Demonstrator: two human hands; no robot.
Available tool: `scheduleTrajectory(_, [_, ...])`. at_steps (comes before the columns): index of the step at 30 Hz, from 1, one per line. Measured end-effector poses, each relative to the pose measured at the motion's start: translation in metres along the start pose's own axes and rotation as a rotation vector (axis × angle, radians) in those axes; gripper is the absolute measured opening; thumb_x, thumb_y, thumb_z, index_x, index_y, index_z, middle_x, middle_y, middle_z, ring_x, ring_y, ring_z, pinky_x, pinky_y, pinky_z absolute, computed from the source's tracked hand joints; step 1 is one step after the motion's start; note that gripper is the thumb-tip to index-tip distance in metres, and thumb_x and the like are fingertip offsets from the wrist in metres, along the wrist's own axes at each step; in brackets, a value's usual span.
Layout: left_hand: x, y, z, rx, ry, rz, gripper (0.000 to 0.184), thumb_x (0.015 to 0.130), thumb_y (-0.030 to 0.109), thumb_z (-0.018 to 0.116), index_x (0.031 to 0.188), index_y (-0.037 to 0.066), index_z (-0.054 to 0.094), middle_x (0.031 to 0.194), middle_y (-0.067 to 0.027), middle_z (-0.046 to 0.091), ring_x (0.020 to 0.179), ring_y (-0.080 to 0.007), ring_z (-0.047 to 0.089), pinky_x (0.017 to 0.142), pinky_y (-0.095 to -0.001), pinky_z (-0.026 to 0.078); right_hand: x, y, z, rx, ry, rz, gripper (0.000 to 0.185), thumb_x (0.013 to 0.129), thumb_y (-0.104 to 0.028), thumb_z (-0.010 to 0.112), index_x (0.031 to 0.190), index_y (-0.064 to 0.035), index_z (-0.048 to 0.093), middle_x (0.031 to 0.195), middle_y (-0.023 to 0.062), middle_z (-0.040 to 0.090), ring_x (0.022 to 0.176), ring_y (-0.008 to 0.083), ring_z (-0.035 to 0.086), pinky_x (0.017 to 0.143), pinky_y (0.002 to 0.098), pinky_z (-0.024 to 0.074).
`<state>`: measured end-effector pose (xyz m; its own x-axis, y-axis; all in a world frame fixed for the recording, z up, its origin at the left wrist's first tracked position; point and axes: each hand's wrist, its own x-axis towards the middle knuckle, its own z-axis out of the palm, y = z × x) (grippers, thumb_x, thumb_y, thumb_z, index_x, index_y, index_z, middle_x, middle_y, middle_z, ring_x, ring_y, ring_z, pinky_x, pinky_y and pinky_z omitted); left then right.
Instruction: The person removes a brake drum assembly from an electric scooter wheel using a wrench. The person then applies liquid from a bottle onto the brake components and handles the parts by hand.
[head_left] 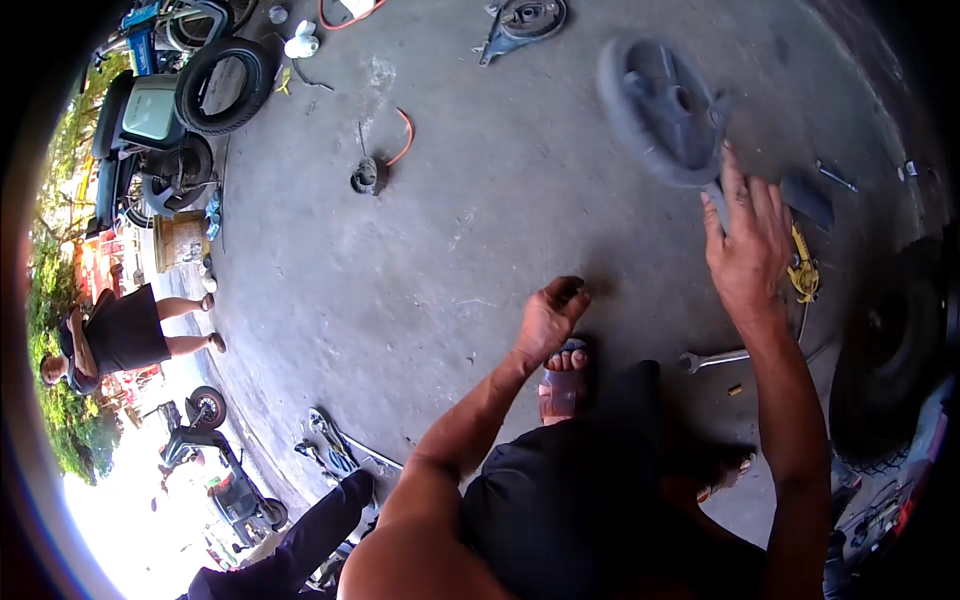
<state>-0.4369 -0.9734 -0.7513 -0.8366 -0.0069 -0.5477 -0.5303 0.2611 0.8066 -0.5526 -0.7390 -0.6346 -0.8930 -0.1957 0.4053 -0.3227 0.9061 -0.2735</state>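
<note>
A grey concrete floor [430, 250] is spread wide across the middle, bounded on the left by a black tyre [262, 80] and, lower down, a parked scooter [235, 485]. And at upper right, a round grey part [665, 110] is caught in heavy blur! It is placed just beyond the right hand [752, 250], its rim met, or nearly met, by outstretched fingers; whether it is gripped cannot be told. The left hand [548, 325] is held near a sandalled foot [562, 385], fingers curled in; a dark patch is seen at the fingertips, and whether anything is pinched there cannot be told. Room is tighter on the right: a yellow object [803, 272] and a wrench [720, 357] are set near the right forearm, and a large tyre [850, 400] is half swallowed by shadow. A metal hub piece [525, 20] is clipped by the top edge. Any lettering on the pale green panel [148, 108] at left is too small to be read.
</note>
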Motion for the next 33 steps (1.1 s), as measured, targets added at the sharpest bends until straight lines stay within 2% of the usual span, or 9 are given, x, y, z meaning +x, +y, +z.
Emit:
scheduleTrajectory(5, [-0.015, 0.001, 0.005, -0.113, 0.007, -0.132, 0.035, 0.086, 0.016, 0.059, 0.113, -0.006, 0.057, 0.098, -0.0168, 0.065, 0.086, -0.0201, 0.061, 0.079, -0.0313, 0.049, -0.055, 0.014, 0.092, -0.238, -0.562, -0.044, 0.079, 0.077, -0.033, 0.069, 0.144, -0.0117, 0.032, 0.095, 0.0102, 0.051, 0.088, 0.0279, 0.048, 0.077, 0.0388, 0.0398])
scheduleTrajectory(7, [-0.018, -0.006, 0.01, -0.139, 0.018, -0.059, 0.034, 0.087, 0.017, 0.059, 0.113, -0.006, 0.058, 0.092, -0.0142, 0.065, 0.078, -0.0185, 0.061, 0.071, -0.0302, 0.049, -0.079, 0.014, 0.106, -0.117, -0.297, -0.093, 0.077, 0.078, -0.036, 0.067, 0.143, -0.0116, 0.032, 0.106, 0.0135, 0.049, 0.099, 0.029, 0.046, 0.084, 0.0412, 0.0378])
scheduleTrajectory(11, [-0.027, -0.016, 0.015, -0.052, 0.011, -0.065, 0.031, 0.087, 0.015, 0.059, 0.111, -0.005, 0.058, 0.084, -0.0109, 0.065, 0.07, -0.0165, 0.059, 0.06, -0.0293, 0.048, -0.069, 0.011, 0.11, -0.112, -0.505, 0.055, 0.073, 0.078, -0.031, 0.067, 0.139, -0.0085, 0.035, 0.108, 0.013, 0.051, 0.103, 0.0282, 0.048, 0.086, 0.042, 0.0421])
scheduleTrajectory(14, [-0.035, -0.003, 0.024, -0.28, -0.084, -0.403, 0.031, 0.086, 0.012, 0.059, 0.112, -0.005, 0.058, 0.1, -0.0151, 0.066, 0.092, -0.0204, 0.061, 0.082, -0.0309, 0.047, -0.047, 0.008, 0.109, 0.169, -0.499, 0.196, 0.069, 0.079, -0.024, 0.066, 0.138, -0.008, 0.035, 0.105, 0.0144, 0.051, 0.096, 0.0313, 0.051, 0.078, 0.0428, 0.0461])
scheduleTrajectory(15, [-0.035, -0.021, 0.028, -0.249, -0.073, -0.28, 0.031, 0.086, 0.012, 0.059, 0.111, -0.005, 0.058, 0.1, -0.0153, 0.066, 0.093, -0.0214, 0.061, 0.083, -0.0314, 0.047, -0.044, 0.011, 0.114, 0.247, -0.187, 0.096, 0.06, 0.078, -0.022, 0.064, 0.131, -0.0046, 0.042, 0.095, 0.0151, 0.051, 0.089, 0.0314, 0.051, 0.071, 0.0446, 0.047])
scheduleTrajectory(22, [-0.032, -0.066, 0.042, -0.07, 0.04, 0.037, 0.029, 0.087, 0.016, 0.061, 0.111, -0.001, 0.06, 0.107, -0.0174, 0.065, 0.099, -0.0252, 0.063, 0.086, -0.0326, 0.048, -0.006, 0.007, 0.059, 0.082, 0.151, -0.038, 0.065, 0.08, -0.023, 0.068, 0.136, -0.0077, 0.04, 0.093, 0.0114, 0.05, 0.087, 0.0295, 0.05, 0.071, 0.04, 0.0459])
scheduleTrajectory(26, [-0.025, -0.047, 0.039, -0.02, 0.096, -0.083, 0.029, 0.086, 0.017, 0.062, 0.11, 0.001, 0.062, 0.105, -0.0178, 0.066, 0.099, -0.0265, 0.064, 0.085, -0.033, 0.048, -0.056, 0.03, 0.102, -0.063, -0.212, 0.06, 0.067, 0.082, -0.021, 0.066, 0.141, -0.0117, 0.036, 0.094, 0.0122, 0.049, 0.088, 0.0313, 0.05, 0.074, 0.0423, 0.045])
scheduleTrajectory(31, [-0.023, -0.055, 0.039, 0.017, 0.091, -0.012, 0.029, 0.09, 0.018, 0.058, 0.112, 0.001, 0.059, 0.082, -0.0096, 0.065, 0.042, -0.0113, 0.047, 0.041, -0.0282, 0.041, -0.035, 0.037, 0.097, 0.05, -0.214, 0.053, 0.06, 0.083, -0.02, 0.065, 0.138, -0.0166, 0.042, 0.093, 0.0131, 0.049, 0.087, 0.0321, 0.049, 0.075, 0.0442, 0.0446])
scheduleTrajectory(33, [-0.012, -0.071, 0.044, 0.088, 0.175, 0.158, 0.027, 0.09, 0.019, 0.058, 0.11, 0.002, 0.06, 0.082, -0.01, 0.065, 0.045, -0.0111, 0.049, 0.042, -0.0282, 0.041, -0.02, 0.027, 0.081, 0.027, -0.07, 0.101, 0.058, 0.084, -0.02, 0.063, 0.138, -0.0177, 0.042, 0.093, 0.0132, 0.049, 0.087, 0.0323, 0.048, 0.076, 0.0439, 0.0445])
